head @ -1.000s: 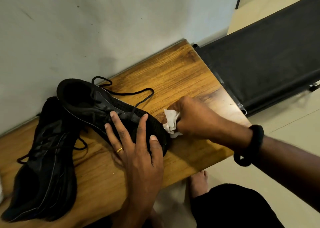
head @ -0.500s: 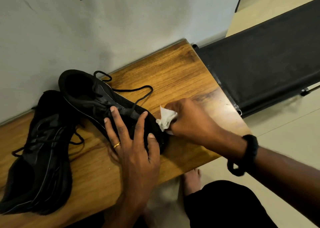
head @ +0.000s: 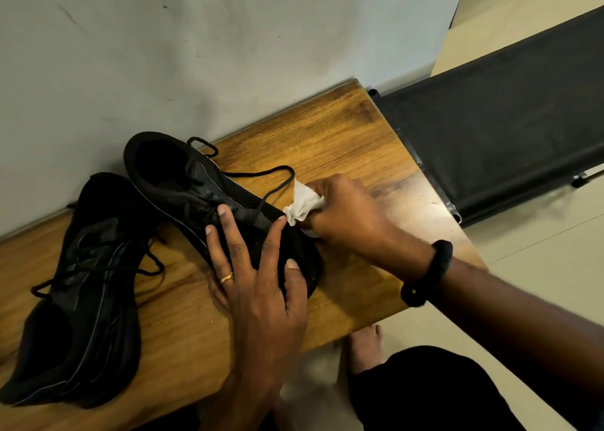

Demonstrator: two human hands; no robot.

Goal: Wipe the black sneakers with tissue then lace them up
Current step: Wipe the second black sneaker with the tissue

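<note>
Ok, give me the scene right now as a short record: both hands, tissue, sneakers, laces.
left grip: left hand flat, fingers straight, pressing down on the wiped sneaker near its toe
right grip: right hand holds the crumpled tissue at that sneaker's far edge
other sneaker: lying beside it on the wooden bench
laces: untied, trailing on the bench
stage: wiping under way, lacing not begun

Two black sneakers (head: pixel 78 293) (head: pixel 196 188), one tissue (head: pixel 302 205), two hands (head: pixel 261 293) (head: pixel 346 216), one wooden table (head: pixel 343 143)
</note>
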